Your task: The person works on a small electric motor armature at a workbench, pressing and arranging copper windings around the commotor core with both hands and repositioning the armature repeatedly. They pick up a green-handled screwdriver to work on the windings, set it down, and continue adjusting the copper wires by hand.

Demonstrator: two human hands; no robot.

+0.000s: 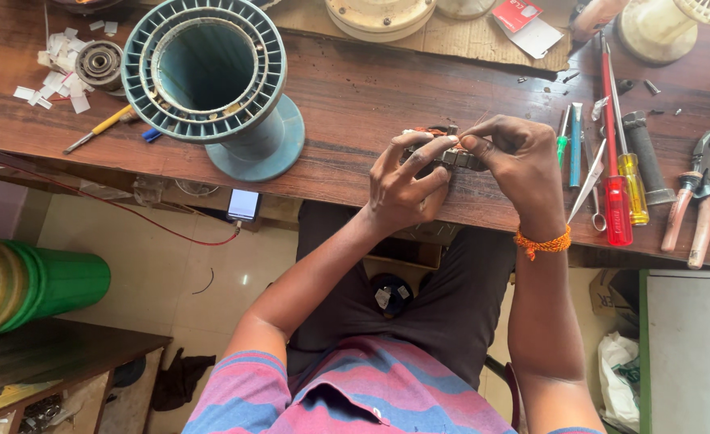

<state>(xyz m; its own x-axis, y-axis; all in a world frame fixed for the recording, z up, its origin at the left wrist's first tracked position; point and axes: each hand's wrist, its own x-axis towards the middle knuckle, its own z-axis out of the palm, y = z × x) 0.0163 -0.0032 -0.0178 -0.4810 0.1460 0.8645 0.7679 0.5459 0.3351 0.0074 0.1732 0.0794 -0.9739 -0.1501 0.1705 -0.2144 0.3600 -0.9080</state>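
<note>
Teal fan housing [210,72], red-and-yellow screwdrivers [622,173], orange wristband [543,241], pink-blue striped shirt [355,394].

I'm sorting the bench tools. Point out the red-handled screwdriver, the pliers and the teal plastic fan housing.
red-handled screwdriver [617,210]: head view, on its red handle.
pliers [705,153]: head view, on the metal head near the pivot.
teal plastic fan housing [268,143]: head view, on its outer wall above the round base.

A repair workshop: the worn wooden tabletop [355,96] carries screwdrivers [616,193] and pliers [697,193] along its right edge, a teal fan housing [210,72] near the left.
</note>
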